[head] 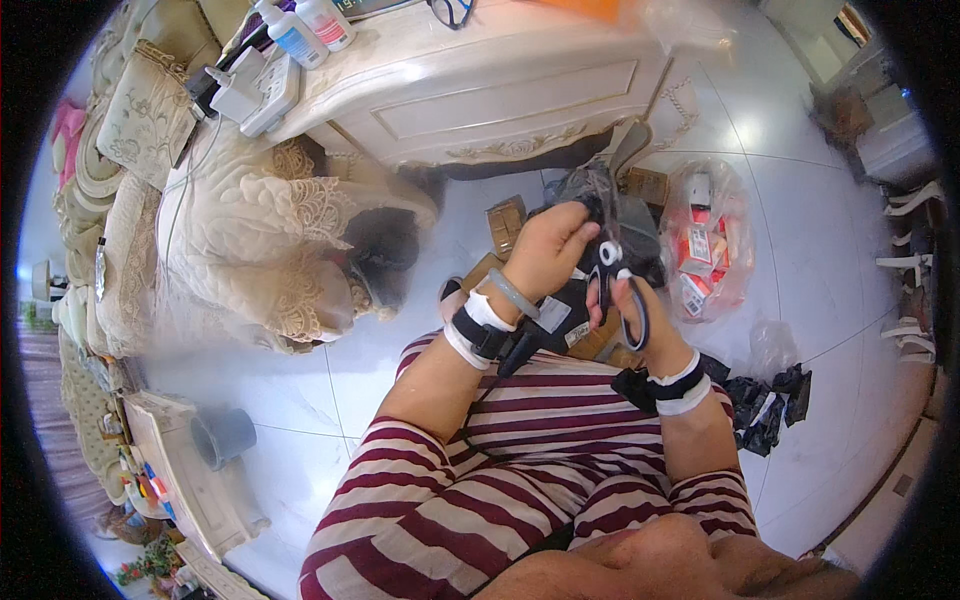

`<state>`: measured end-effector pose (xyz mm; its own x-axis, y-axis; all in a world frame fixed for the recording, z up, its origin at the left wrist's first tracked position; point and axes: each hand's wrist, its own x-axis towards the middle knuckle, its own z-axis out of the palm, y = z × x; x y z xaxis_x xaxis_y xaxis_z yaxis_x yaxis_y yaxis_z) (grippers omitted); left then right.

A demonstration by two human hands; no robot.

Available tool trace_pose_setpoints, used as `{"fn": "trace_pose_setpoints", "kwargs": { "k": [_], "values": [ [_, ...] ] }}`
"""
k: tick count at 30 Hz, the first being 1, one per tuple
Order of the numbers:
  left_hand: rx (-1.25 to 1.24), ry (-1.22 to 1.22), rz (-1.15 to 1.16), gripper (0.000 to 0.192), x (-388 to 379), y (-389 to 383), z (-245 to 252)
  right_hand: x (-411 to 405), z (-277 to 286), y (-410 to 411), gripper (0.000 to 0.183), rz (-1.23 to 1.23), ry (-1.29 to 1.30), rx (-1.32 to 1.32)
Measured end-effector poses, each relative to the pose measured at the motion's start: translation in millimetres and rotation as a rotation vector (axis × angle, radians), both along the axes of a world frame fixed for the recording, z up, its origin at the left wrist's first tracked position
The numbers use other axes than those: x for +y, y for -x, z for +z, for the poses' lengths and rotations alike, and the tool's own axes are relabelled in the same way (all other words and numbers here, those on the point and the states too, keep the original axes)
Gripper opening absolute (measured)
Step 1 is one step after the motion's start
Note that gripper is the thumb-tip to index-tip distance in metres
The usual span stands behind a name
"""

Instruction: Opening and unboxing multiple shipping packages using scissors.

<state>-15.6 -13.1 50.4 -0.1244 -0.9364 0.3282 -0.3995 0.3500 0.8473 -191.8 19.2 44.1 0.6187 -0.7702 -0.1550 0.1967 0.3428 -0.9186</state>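
Note:
My right hand (637,315) holds a pair of scissors (639,319) by dark handles with a pale lining, the fingers in the loops. Their blades point away from me, beside a clear plastic bag. My left hand (551,244) is closed on black plastic (589,206) just up and left of the scissors. A small round white thing (609,253) shows between the hands, by the scissors' pivot. Below the hands lie a black parcel with white labels (553,313) and cardboard boxes (507,225) on the tiled floor.
A clear plastic bag of red and white boxes (705,251) lies at the right, with crumpled black plastic (765,405) nearer me. Ahead stands a cream cabinet (510,112) bearing bottles (296,34), a power strip (274,97) and glasses. A lace-covered seat (247,225) is at the left, near a grey bin (223,436).

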Motion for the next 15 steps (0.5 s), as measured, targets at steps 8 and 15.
{"fn": "trace_pose_setpoints", "kwargs": {
  "k": [8, 15],
  "values": [
    [0.010, 0.082, -0.121, 0.007, 7.7, 18.2, -11.5, -49.2, 26.9, 37.2, 0.052, -0.442, -0.002, -0.140],
    [0.383, -0.280, -0.165, 0.017, 7.3, 20.4, -16.4, -23.5, 10.3, 14.6, 0.032, -0.485, 0.601, 0.642]
  ]
}}
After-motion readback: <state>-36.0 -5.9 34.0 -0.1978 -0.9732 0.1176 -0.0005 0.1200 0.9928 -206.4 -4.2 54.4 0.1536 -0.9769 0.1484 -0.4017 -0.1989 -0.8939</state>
